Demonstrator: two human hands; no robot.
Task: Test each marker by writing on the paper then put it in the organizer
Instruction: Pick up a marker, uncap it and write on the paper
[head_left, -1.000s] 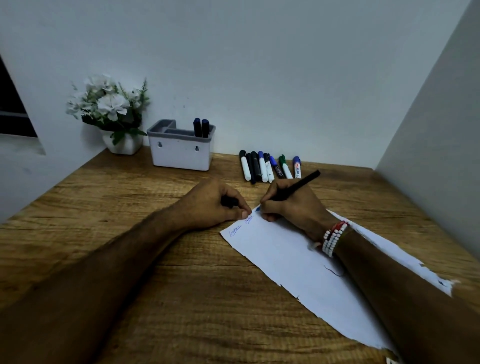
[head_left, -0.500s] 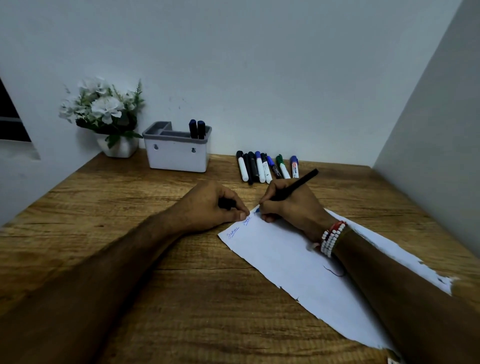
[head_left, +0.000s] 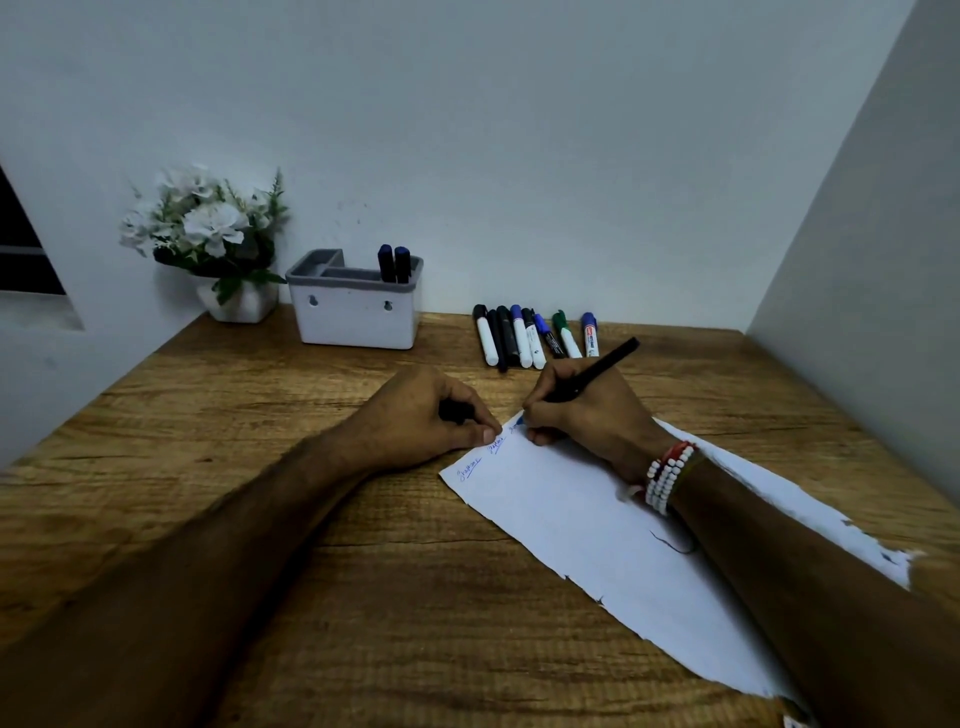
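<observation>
far left, the white organizer (head_left: 358, 317) has two capped markers (head_left: 395, 264) standing in its right compartment. left hand (head_left: 431, 415) is curled round a dark cap (head_left: 456, 411), thumb at the paper's (head_left: 597, 519) far edge. right hand (head_left: 582, 410) is clamped on the black marker (head_left: 597, 366), blue tip on the sheet: testing step under way. next move looks like recapping, then a far-left reach to the organizer. behind, a row of markers (head_left: 530, 338) waits.

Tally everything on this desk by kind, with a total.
Row markers: 8
Stored markers: 2
Held marker: 1
Cap: 1
Organizer: 1
Paper: 1
Flower pot: 1
Total: 15
</observation>
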